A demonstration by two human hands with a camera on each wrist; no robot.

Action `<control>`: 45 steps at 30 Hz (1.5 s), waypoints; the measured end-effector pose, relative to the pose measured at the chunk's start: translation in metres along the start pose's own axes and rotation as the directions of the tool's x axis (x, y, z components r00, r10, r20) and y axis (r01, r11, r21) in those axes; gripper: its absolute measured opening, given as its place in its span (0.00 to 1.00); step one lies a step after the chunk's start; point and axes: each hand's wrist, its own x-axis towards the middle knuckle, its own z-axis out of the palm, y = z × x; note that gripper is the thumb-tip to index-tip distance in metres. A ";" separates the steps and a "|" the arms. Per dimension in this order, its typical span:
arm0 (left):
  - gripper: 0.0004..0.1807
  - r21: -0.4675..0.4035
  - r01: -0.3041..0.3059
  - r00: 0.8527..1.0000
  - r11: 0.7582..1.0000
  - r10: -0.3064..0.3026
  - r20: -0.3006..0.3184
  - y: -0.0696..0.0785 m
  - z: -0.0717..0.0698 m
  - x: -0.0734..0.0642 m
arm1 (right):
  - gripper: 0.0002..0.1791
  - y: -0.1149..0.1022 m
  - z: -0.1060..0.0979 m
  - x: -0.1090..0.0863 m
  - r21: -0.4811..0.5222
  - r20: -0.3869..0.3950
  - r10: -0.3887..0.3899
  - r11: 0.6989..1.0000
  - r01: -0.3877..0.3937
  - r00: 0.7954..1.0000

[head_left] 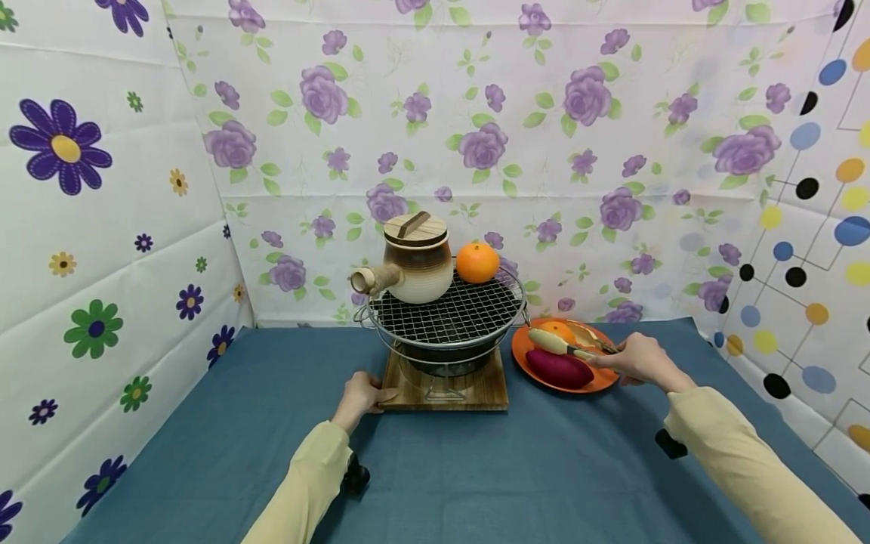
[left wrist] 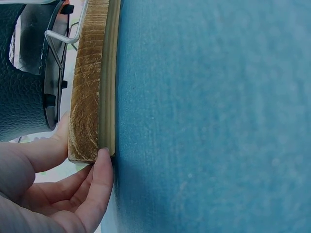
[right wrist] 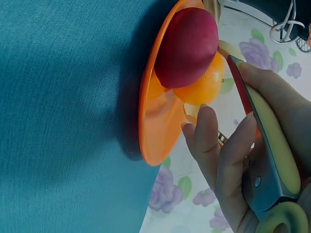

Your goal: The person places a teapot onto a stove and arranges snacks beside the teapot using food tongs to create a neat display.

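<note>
My left hand (head_left: 360,394) grips the front left corner of a wooden board (head_left: 485,397), thumb on top and fingers along its side and underside in the left wrist view. On the board stands a dark round grill stove (head_left: 451,363) with a wire mesh rack (head_left: 448,313). At the right, my right hand (head_left: 639,359) holds tongs (right wrist: 274,141) with cream-coloured grips and metal sides. Their cream tip (head_left: 552,341) reaches over an orange plate (head_left: 574,390). The plate carries a purple sweet potato (head_left: 559,369) and an orange (right wrist: 201,85), partly covered by the tongs in the head view.
A brown and cream clay pot (head_left: 421,272) with a wooden lid (head_left: 414,228) and a side handle stands on the rack. Beside it sits another orange (head_left: 478,263). Blue cloth (head_left: 435,468) covers the table, and flowered sheets (head_left: 408,113) hang behind.
</note>
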 end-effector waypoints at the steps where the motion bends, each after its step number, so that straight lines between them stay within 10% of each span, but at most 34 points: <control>1: 0.22 0.000 -0.002 1.000 1.000 0.002 -0.001 0.000 0.000 0.000 | 0.27 0.000 0.000 0.000 0.001 0.000 0.001 1.000 -0.001 1.000; 45: 0.10 0.011 0.020 1.000 1.000 -0.020 -0.003 -0.001 0.001 0.002 | 0.30 0.003 -0.015 -0.010 0.045 -0.040 0.017 0.999 -0.015 0.999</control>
